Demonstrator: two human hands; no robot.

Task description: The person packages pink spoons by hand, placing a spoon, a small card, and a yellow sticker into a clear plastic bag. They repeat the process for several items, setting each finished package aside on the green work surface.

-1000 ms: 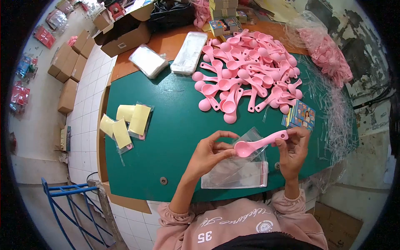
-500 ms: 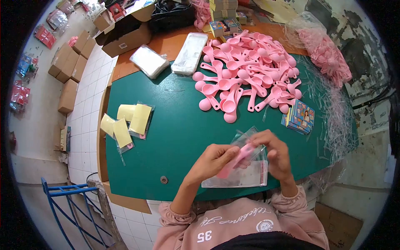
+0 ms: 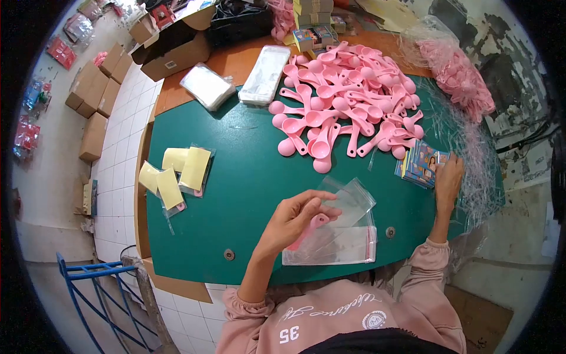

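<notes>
My left hand (image 3: 298,219) hovers over the near edge of the table, closed on a pink measuring spoon (image 3: 319,222), whose hole end shows below the fingers. A clear plastic bag (image 3: 357,203) extends from beside those fingers; whether the spoon is inside it is hard to see. Under them lies a stack of clear bags (image 3: 348,251) with a red-marked edge. My right hand (image 3: 449,177) is at the small stack of printed cards (image 3: 420,164), its fingers pinching the right edge of a card.
A large heap of pink measuring spoons (image 3: 354,94) covers the far middle. Bags backed with yellow cards (image 3: 194,168) lie at left. Two stacks of clear bags (image 3: 265,74) sit at the back. Plastic strips (image 3: 474,171) litter the right edge, near a bag of pink pieces (image 3: 457,76).
My right hand has left the spoon and bag and moved right to the printed cards. My left hand stays near the same place, its index finger now straighter.
</notes>
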